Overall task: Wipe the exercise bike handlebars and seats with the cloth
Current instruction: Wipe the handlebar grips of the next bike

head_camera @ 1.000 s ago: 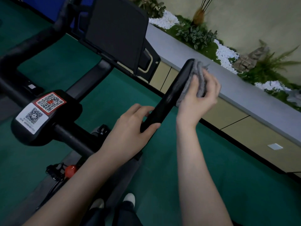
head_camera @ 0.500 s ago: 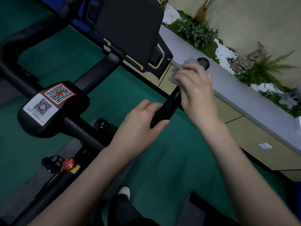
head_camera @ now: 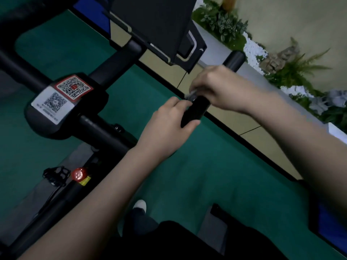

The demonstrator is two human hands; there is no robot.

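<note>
Two QR stickers (head_camera: 49, 105) are counted on the bike's hub, with one red knob (head_camera: 79, 173) below and one screen (head_camera: 155, 21) above. The bar (head_camera: 197, 111) is steadied low down by the left hand (head_camera: 167, 128), fingers curled round it. One cloth (head_camera: 190, 96), of which only a fringe is seen, is wrapped on the bar just above and clasped there by the right hand (head_camera: 219, 87). The wipe would best be done with the cloth closed fully round the bar and drawn toward the tip under even pressure.
</note>
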